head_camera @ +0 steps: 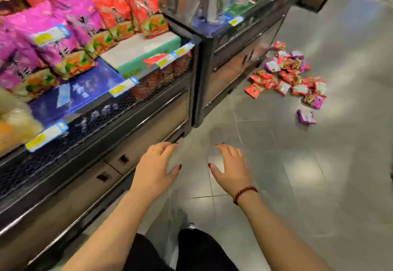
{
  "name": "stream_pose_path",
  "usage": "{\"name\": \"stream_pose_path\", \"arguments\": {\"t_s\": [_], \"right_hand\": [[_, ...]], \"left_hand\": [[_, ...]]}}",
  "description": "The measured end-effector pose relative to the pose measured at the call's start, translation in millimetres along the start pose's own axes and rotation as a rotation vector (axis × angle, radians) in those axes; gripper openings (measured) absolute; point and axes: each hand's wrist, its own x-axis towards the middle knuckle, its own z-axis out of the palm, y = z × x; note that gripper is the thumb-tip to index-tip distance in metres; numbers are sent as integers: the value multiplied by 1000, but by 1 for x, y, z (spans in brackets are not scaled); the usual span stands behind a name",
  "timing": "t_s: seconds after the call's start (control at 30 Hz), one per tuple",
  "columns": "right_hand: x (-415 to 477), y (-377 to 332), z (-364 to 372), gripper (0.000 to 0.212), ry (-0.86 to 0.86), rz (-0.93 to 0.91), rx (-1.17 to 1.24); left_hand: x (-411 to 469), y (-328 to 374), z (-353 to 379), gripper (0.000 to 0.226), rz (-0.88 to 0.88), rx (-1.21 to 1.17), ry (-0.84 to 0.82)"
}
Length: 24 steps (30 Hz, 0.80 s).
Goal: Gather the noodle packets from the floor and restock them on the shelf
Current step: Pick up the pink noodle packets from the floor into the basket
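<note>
Across the right half of the view, from twelve round to five o'clock, grey tiled floor (319, 185) spreads out. Filling the left side from seven to eleven o'clock is the shelf (148, 92), its tiers carrying purple packets (42, 43) at ten o'clock and red packets (131, 9) at eleven. A bare green-and-white stretch of it lies in front of the red ones, and looks like the gap to refill. At two o'clock a heap of noodle packets (287, 77), mostly red with some purple, lies on the floor at the foot of the neighbouring black cabinet (229, 73).

Both hands hover near the centre, well apart from the heap. The left hand (154, 168) is at six o'clock beside the shelf base and the right hand (232, 168) just to its right, each with fingers spread wide and loose, holding nothing. One stray purple packet (306, 117) lies at three o'clock, slightly apart from the heap. A beaded bracelet (244, 193) circles the right wrist.

Judging by this, nothing has been gathered yet: the whole heap is left to pick up and restock.
</note>
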Motion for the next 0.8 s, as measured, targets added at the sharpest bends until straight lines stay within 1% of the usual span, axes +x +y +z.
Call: {"name": "stream_pose_path", "arguments": {"t_s": [0.2, 0.33, 0.5, 0.67, 0.8], "right_hand": [[4, 93, -61, 51, 199, 292, 126], [17, 140, -88, 50, 296, 436, 127], [71, 198, -111, 51, 348, 545, 106], [155, 254, -145, 51, 344, 587, 107], [208, 297, -172, 51, 370, 662, 153]], "left_hand": [[99, 72, 35, 56, 245, -2, -82], [164, 112, 61, 57, 310, -23, -137], [263, 146, 96, 60, 433, -31, -189], [380, 179, 120, 59, 491, -50, -235], [463, 215, 139, 57, 545, -86, -294]]}}
